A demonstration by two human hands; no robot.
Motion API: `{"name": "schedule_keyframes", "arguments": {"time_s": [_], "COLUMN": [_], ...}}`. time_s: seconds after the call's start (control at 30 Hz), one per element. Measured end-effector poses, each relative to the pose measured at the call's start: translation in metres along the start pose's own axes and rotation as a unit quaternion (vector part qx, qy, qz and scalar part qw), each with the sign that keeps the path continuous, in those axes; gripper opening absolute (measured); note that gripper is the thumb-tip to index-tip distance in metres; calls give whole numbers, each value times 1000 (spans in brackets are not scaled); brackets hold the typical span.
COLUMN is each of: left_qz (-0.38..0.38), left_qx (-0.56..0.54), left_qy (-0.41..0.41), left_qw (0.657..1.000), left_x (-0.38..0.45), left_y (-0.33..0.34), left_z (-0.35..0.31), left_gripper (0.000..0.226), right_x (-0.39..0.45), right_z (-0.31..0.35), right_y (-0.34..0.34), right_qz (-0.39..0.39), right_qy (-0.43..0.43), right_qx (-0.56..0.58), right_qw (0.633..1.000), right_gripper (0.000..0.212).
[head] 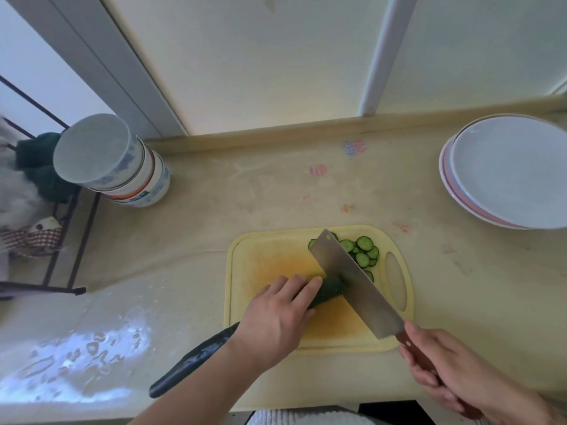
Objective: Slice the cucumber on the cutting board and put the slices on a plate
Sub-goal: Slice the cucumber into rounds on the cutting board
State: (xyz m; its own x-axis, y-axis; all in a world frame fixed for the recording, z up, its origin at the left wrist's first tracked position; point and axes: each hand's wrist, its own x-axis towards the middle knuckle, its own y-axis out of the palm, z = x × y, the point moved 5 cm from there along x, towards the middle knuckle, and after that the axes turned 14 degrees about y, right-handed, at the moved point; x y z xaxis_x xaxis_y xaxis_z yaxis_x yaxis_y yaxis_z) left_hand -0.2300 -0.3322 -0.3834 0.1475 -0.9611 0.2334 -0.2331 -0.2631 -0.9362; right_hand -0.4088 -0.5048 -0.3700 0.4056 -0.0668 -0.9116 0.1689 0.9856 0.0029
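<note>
The table (276,185) is a pale yellowish surface, scuffed and dotted with faded pink and blue marks, running up to a raised lip under a cream wall with white frames. At its left end a dark metal rack (61,240) stands beside a window, and a patch of light falls across the near left part. A stack of white plates (509,173) sits far right; a stack of upturned bowls (113,161) sits far left.

The yellow cutting board (270,259) lies near the front edge, its handle hole to the right. The cucumber (329,288) rests across it, long axis running diagonally from the near left, where its dark end overhangs the board, up to the cut end at mid-board. The left hand (276,320) is curled down over it, fingers pinning it. The cleaver (352,283) meets the cut end, blade crossing it. The right hand (454,372) is closed around the wooden handle. Slices (363,250) lie heaped behind the blade, at the board's far right.
</note>
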Motion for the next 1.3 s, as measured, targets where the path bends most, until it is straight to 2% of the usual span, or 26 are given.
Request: {"name": "schedule_keyframes", "arguments": {"time_s": [0.2, 0.33, 0.5, 0.83, 1.3], "left_qz": [29, 27, -1, -9, 19], "left_qx": [17, 43, 49, 52, 42], "left_qy": [-17, -32, 38, 58, 53], "left_qw": [999, 998, 998, 997, 998], "left_x": [2, 1, 8, 9, 11], "left_y": [4, 3, 13, 18, 21], "left_z": [5, 4, -5, -5, -6], "left_gripper": [52, 53, 51, 51, 53], "right_x": [-7, -10, -8, -22, -11], "right_z": [6, 7, 9, 16, 13], "right_y": [9, 27, 38, 39, 40], "right_qz": [-26, -50, -90, -114, -162], "right_qy": [-2, -19, -37, -104, -79], "right_qx": [-19, -41, -60, -85, -107], "right_qw": [999, 998, 993, 984, 978], "right_gripper": [64, 52, 48, 52, 53]}}
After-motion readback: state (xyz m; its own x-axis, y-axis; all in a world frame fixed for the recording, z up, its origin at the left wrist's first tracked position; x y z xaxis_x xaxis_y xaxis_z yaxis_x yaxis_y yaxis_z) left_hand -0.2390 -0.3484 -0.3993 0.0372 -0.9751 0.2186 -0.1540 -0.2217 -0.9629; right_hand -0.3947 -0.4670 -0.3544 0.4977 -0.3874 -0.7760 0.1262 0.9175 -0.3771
